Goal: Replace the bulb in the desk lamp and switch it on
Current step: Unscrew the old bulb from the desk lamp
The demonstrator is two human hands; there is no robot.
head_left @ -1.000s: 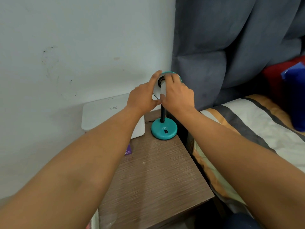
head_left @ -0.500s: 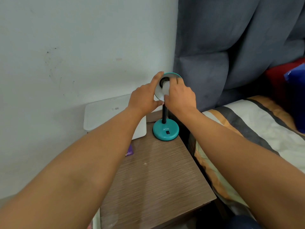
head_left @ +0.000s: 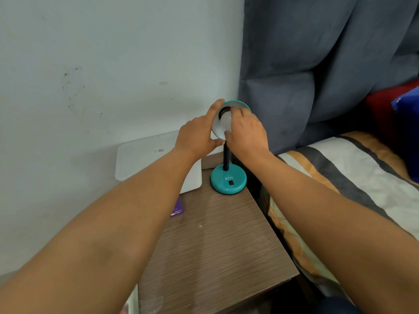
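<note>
A small teal desk lamp stands at the back right corner of the wooden bedside table [head_left: 215,245], with a round base [head_left: 228,180] that bears a black switch [head_left: 231,183] and a black neck. Its shade [head_left: 238,104] faces me. My left hand [head_left: 197,135] grips the shade's left rim, thumb under the lower edge. A white bulb [head_left: 225,121] sits in the shade's socket, and my right hand [head_left: 247,132] holds it with fingers over its top and thumb below. The lamp is unlit.
A white flat box [head_left: 145,155] leans against the wall behind my left forearm. A purple card [head_left: 177,210] lies on the table. A striped bed [head_left: 353,177] adjoins the table on the right, with a grey padded headboard [head_left: 317,75] behind.
The bulb shows more between my hands than before; my right hand has shifted slightly around it. My left hand stays on the shade. The view has drifted a little.
</note>
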